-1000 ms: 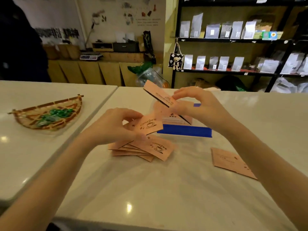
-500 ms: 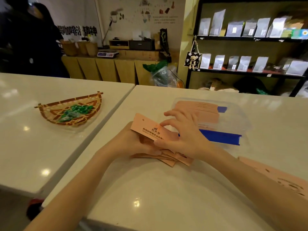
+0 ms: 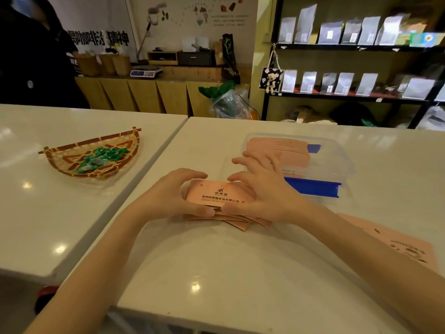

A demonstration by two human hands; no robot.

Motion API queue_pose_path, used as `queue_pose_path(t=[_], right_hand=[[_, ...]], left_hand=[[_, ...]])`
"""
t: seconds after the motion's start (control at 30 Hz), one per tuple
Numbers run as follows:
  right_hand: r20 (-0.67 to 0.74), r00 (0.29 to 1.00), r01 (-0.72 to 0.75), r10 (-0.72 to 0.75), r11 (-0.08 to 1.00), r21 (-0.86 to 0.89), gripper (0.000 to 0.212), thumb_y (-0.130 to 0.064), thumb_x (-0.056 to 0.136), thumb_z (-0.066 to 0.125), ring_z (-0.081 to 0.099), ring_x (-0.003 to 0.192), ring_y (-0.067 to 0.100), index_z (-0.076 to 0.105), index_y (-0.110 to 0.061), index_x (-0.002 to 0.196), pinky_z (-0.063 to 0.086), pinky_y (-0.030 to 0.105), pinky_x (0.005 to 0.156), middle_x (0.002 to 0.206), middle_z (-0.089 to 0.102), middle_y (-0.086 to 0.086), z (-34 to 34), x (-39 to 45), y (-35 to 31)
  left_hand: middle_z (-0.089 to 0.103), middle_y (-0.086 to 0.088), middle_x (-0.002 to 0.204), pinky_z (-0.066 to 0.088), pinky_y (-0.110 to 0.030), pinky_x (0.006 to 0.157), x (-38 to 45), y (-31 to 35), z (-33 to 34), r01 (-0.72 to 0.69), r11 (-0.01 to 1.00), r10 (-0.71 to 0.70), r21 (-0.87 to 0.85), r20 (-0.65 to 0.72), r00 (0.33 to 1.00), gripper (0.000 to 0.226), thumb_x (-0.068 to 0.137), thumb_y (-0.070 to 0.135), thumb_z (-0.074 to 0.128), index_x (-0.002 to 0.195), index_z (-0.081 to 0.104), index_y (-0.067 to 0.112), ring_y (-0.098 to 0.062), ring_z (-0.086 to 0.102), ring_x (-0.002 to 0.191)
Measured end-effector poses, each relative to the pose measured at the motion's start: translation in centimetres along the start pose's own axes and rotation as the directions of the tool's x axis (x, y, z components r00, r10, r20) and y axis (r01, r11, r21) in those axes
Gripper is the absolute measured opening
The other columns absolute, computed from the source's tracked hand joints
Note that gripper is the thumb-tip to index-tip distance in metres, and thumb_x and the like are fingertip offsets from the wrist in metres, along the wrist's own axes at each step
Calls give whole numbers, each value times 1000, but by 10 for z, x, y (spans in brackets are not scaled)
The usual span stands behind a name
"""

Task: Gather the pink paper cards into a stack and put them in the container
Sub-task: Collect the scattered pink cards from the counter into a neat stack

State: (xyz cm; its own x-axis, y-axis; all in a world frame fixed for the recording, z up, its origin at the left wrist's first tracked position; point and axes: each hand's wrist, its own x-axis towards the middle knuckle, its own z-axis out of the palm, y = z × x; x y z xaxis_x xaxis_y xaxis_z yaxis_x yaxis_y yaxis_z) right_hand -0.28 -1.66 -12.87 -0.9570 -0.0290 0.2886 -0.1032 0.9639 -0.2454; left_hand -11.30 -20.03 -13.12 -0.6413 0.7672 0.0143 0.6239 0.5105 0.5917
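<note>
Both hands are squaring up a loose bunch of pink cards on the white counter, so the step in hand looks like the gathering, not yet the putting away. The left hand grips the bunch from nine o'clock, thumb under and fingers curled over the top edge; the right hand closes on it from three o'clock, thumb at the near edge and fingers spread above. Beneath the top card the lower cards fan out unevenly toward five o'clock, touching the counter. At one o'clock from the hands, just beside them, stands the clear plastic container, which already holds a neat stack of pink cards, with a blue strip along its near side. More pink cards lie flat at four o'clock, well apart, partly hidden by the right forearm. The next move probably calls for tapping the fanned edges flush, then collecting those strays before lifting the lot over the container's rim. The top card carries a small logo and a line of Chinese characters that seems to end in "食品有限公司"; the rest is too blurred to read. On the back wall, large dark characters include what looks like "咖啡" and "精神".
</note>
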Motion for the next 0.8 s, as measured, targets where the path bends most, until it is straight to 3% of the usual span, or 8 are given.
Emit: queue_pose_path(t=[0.13,0.27,0.37,0.43,0.5,0.57,0.73,0.8], right_hand=[[-6,1000,12,-12,999,37,68,-65,68,53,9,132,6,43,-29,124,0,35,108,143,32,-7,-24,-15,6],[-99,995,3,4,997,71,49,-61,70,55,30,119,1,54,-33,109,2,28,104,121,48,-18,-62,-37,18],[-149,987,-42,54,996,84,33,-53,72,58,38,95,-14,58,-33,98,4,25,102,102,54,-22,-87,-59,28],[-164,980,-95,114,988,124,26,-51,71,60,40,92,-19,58,-36,93,17,18,96,94,53,-28,-101,-78,37],[-147,968,-181,202,973,143,31,-52,69,61,44,93,-11,57,-37,97,30,14,80,97,54,-24,-111,-98,44],[-104,948,-288,302,949,125,42,-54,68,61,43,97,-2,54,-37,105,33,16,75,105,50,-21,-116,-118,54],[38,887,-463,461,884,61,71,-63,63,58,32,113,4,43,-31,124,27,23,91,117,40,-16,-106,-171,80],[74,869,-493,489,869,50,75,-58,67,60,26,125,9,38,-25,130,22,22,97,129,40,-8,-98,-187,89]], left_hand=[[39,10,138,24,-38,107,-3,6,5,-62,998,63,11,-149,987,80,44,72,59,118,43,45,-13,27,130],[39,8,140,13,-38,110,-3,35,19,-196,955,243,224,-204,948,82,52,73,53,125,40,38,-12,26,131],[37,11,142,16,-30,105,1,74,33,-352,899,387,259,-96,917,76,63,73,43,129,34,37,-7,28,127],[35,11,143,20,-34,108,7,103,45,-458,850,473,260,5,881,78,64,76,34,132,30,37,-7,28,128],[31,14,145,22,-31,107,14,130,59,-508,834,500,215,96,861,81,63,77,35,133,25,39,-6,26,129],[27,14,146,19,-24,99,24,151,74,-522,842,498,137,174,850,82,63,73,44,134,21,39,-3,24,127],[16,10,151,16,-21,94,49,176,117,-533,843,482,70,342,807,88,69,62,56,137,6,37,-9,19,132],[14,9,151,15,-22,95,53,177,133,-524,848,456,81,392,799,93,67,64,56,138,2,36,-12,17,134]])
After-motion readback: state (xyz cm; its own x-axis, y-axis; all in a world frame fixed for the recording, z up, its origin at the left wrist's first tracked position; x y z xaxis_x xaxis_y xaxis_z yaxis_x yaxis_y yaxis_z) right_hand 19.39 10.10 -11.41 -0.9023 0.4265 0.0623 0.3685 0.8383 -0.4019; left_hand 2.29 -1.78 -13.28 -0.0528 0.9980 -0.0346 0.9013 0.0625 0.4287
